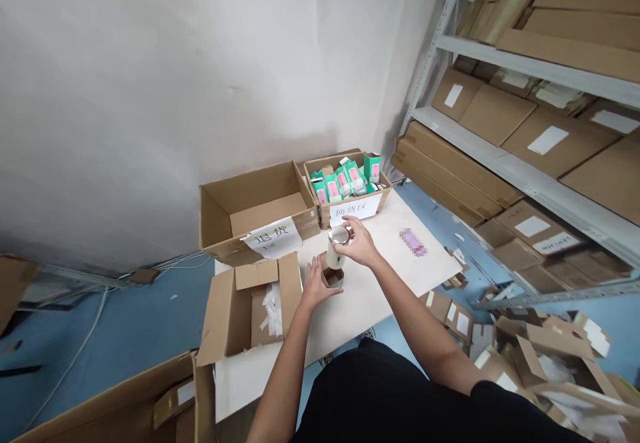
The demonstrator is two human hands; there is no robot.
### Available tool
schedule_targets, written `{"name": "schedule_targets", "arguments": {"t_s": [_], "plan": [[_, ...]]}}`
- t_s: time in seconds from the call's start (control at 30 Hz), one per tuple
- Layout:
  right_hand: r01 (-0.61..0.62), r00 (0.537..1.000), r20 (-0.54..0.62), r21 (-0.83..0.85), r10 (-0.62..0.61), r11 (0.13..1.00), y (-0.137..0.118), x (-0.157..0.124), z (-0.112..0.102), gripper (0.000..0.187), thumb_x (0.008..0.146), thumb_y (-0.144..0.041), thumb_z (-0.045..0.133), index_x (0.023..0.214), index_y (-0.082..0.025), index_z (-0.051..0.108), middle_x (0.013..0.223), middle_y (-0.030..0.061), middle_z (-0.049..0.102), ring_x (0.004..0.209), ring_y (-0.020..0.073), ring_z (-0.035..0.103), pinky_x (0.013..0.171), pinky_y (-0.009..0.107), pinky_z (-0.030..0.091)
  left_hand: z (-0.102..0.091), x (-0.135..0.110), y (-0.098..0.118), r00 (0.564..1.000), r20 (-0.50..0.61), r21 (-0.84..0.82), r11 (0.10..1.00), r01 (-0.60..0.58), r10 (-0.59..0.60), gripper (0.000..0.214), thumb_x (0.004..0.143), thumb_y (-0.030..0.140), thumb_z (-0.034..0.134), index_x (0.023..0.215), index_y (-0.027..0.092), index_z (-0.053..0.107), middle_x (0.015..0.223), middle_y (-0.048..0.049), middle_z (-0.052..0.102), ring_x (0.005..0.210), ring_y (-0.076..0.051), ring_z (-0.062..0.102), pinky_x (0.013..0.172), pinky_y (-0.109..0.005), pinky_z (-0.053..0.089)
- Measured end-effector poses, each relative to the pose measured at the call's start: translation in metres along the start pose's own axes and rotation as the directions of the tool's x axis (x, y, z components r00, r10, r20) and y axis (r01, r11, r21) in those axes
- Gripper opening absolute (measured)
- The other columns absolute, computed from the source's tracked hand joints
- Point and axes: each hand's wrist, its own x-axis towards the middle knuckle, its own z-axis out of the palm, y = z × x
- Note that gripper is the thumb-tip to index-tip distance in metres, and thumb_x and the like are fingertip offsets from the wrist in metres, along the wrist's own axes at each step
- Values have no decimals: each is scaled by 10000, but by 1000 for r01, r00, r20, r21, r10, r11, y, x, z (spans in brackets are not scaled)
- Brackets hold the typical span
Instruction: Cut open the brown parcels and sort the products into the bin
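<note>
My right hand (359, 243) grips a small cream-white bottle (336, 258) by its silver top. Its lower end is at the mouth of a small open box (334, 276); whether it reaches inside I cannot tell. Around the left side of that box wraps my left hand (317, 287), thumb along the near edge. The box stands on the white table (360, 309). Close to my left wrist is an open cardboard box (243, 306) with crumpled white wrapping (273, 309) in it.
Behind stand a large labelled carton (215, 219) and another carton (325, 213) full of green-and-pink boxes (345, 179). A blurred pink item (413, 242) lies on the table's right side. Shelving with cartons (535, 139) rises to the right; loose boxes (555, 349) cover the floor below.
</note>
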Motion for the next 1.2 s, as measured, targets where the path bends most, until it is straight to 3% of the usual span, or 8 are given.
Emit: {"name": "schedule_targets", "arguments": {"t_s": [0.13,0.33,0.43,0.53,0.73,0.93,1.07,1.2], "plan": [[15,998,64,32,-17,999,-1,9,7,413,685,-385,822,1029,-230,654,1427,103,569,919,205,669,888,397,569,-39,-6,65,952,-305,-239,965,-110,32,1368,690,523,902,1697,340,-5,1717,-165,289,1465,-343,485,1166,-477,453],[0,971,226,299,-71,954,7,23,5,530,715,-472,872,1148,-243,669,1507,109,533,1185,253,644,994,407,538,-79,11,144,891,-453,-309,941,-135,-21,1206,719,432,891,1695,306,194,1342,-90,652,1203,-272,663,1080,-426,522],[-123,887,445,480,-121,868,27,28,-3,841,715,-478,901,1454,-320,531,1526,99,534,1281,254,617,1067,443,503,-93,15,151,891,-451,-436,882,-177,-45,1301,711,460,904,1710,285,89,1290,-83,683,1178,-250,687,1088,-417,522],[-240,784,598,541,-168,806,44,27,-4,1142,676,-469,940,1626,-332,322,1323,86,667,1145,249,688,1023,467,532,-104,21,156,921,-389,-564,794,-227,-13,1347,741,510,887,1704,308,-33,1354,-109,668,1183,-235,694,1064,-402,539],[-114,925,373,455,-72,883,44,18,0,1334,601,-431,1001,1685,-332,228,1061,7,675,932,209,680,982,441,547,-112,37,181,889,-457,-484,851,-205,-46,1330,708,474,934,1702,366,56,1547,-133,530,1325,-265,606,1053,-383,544],[-178,813,542,575,-210,798,45,18,-10,1348,686,-467,941,1703,-374,62,1252,62,671,1038,235,702,929,421,582,-114,41,195,903,-429,-550,797,-249,-14,1373,748,432,907,1698,323,-78,1294,-98,707,1152,-226,702,1044,-419,553],[-125,905,411,502,-109,856,45,15,-11,1445,596,-396,997,1704,-385,69,1258,64,656,1016,241,694,912,418,591,-111,41,201,896,-444,-508,832,-225,-29,1376,717,440,937,1707,311,-10,1395,-123,657,1266,-252,648,1085,-403,525],[-147,859,480,561,-175,814,45,12,-13,1355,687,-430,941,1703,-377,45,1342,81,637,1146,263,677,1001,451,560,-109,39,205,903,-424,-550,811,-200,-64,1327,766,483,895,1708,277,-16,1315,-124,697,1164,-247,693,1032,-423,558]]}}
